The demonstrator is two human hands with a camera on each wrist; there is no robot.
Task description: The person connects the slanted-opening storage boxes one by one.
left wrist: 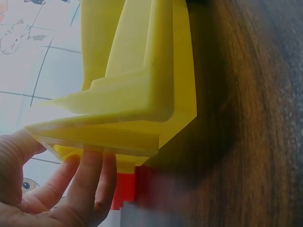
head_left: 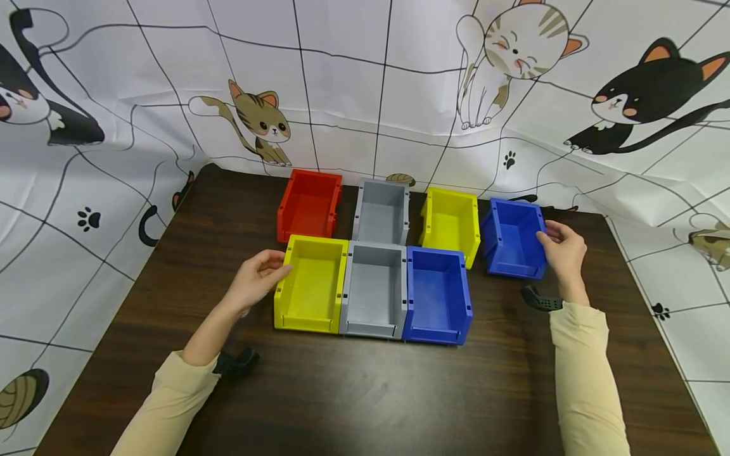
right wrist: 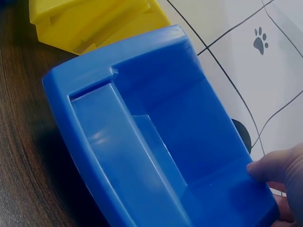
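My left hand (head_left: 259, 278) grips the left side wall of a yellow storage bin (head_left: 312, 285) in the front row. In the left wrist view, its fingers (left wrist: 90, 182) press against the outer wall; part of the thumb is hidden. My right hand (head_left: 564, 250) pinches the right wall of a blue bin (head_left: 518, 237) at the back right, thumb over the rim on the inner side and fingers outside. This bin looks slightly tilted in the right wrist view. A grey bin (head_left: 373, 288) and another blue bin (head_left: 436, 294) stand against the yellow one in the front row.
Behind the front row stand a red bin (head_left: 310, 206), a second grey bin (head_left: 381, 212) and a second yellow bin (head_left: 450, 221). They all sit on a dark wooden table (head_left: 353, 392). A white cat-print cloth (head_left: 342, 82) hangs behind the table.
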